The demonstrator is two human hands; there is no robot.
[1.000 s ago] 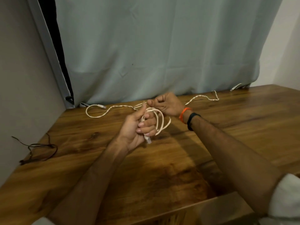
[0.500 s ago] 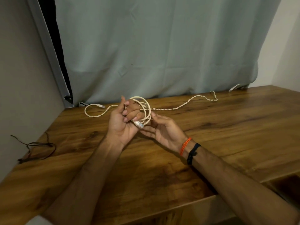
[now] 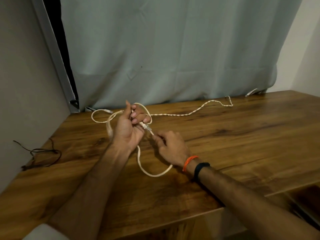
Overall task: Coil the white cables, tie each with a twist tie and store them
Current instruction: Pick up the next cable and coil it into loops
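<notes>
Coiling under way, not finished. Left hand (image 3: 129, 126) curled round a few loops of white cable (image 3: 180, 114) above the wooden table (image 3: 242, 135), connector end jutting toward 4 o'clock. Right hand (image 3: 171, 148), just beside at 4 o'clock, pinching the strand near that connector. One slack loop drooping at 6 o'clock; a long twisted run trailing to 2 o'clock along the curtain (image 3: 173, 49). No twist tie discernible, no storage place identifiable. Tying and storing judged outstanding.
</notes>
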